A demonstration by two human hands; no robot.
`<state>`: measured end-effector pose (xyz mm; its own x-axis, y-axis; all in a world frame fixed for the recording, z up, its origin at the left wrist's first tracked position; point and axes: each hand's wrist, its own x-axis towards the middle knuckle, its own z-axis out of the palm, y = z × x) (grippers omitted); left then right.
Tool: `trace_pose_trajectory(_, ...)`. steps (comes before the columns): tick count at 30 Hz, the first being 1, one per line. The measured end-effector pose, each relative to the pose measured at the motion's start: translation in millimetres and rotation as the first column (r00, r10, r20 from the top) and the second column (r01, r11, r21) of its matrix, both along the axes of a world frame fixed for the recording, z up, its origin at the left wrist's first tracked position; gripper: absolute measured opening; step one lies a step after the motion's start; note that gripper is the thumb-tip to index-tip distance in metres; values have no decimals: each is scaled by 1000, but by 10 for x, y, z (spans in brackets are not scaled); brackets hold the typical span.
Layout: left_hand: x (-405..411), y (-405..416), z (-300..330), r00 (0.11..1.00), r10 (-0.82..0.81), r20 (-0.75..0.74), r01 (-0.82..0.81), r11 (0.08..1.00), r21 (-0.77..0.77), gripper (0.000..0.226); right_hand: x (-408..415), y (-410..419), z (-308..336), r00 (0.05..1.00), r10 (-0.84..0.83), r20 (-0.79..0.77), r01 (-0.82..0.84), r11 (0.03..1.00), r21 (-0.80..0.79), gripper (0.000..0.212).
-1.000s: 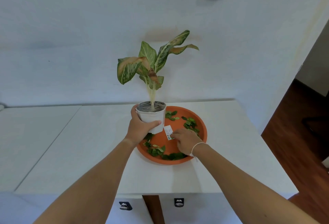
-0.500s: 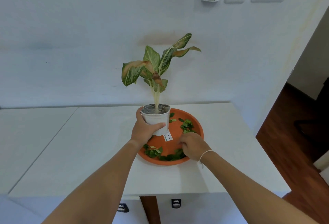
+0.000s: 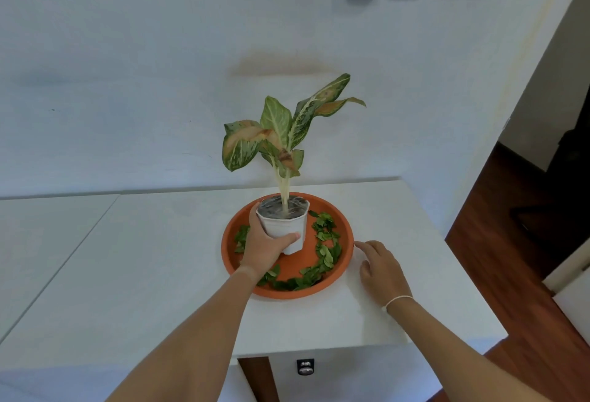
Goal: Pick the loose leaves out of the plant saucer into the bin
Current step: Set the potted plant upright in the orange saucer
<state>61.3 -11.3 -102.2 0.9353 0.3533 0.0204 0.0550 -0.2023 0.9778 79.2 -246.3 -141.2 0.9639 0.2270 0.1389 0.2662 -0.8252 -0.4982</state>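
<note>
Your right hand (image 3: 381,269) has come out of the saucer (image 3: 346,243) and now lies relaxed and empty on the worktop (image 3: 159,258) just beside its rim, so no leaves have gone binward yet. Your left hand (image 3: 265,250) grips the white pot (image 3: 285,226). The loose leaves (image 3: 325,242), small and dark green, ring the pot inside the saucer.

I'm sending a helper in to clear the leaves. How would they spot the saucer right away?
On the white table against the wall stands a round, shallow orange plastic saucer. A small white pot with a variegated plant sits in it, ringed by loose green leaves; nothing else there is orange.
</note>
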Motion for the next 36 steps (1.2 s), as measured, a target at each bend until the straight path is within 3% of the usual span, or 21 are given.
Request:
trace_pose_trajectory(8,27,-58,-131,999,26,48,-24,999,-27,102,-29,-42,-160,996,4,88,7,992,-129,38)
trace_pose_trajectory(18,15,-106,-186,998,7,59,-10,999,43,109,-30,-45,-169,995,5,99,10,990,-142,38)
trace_pose_trajectory(36,-87,-146,-137,999,31,-26,-31,999,20,107,-46,-66,-138,998,16,59,-8,992,-128,41)
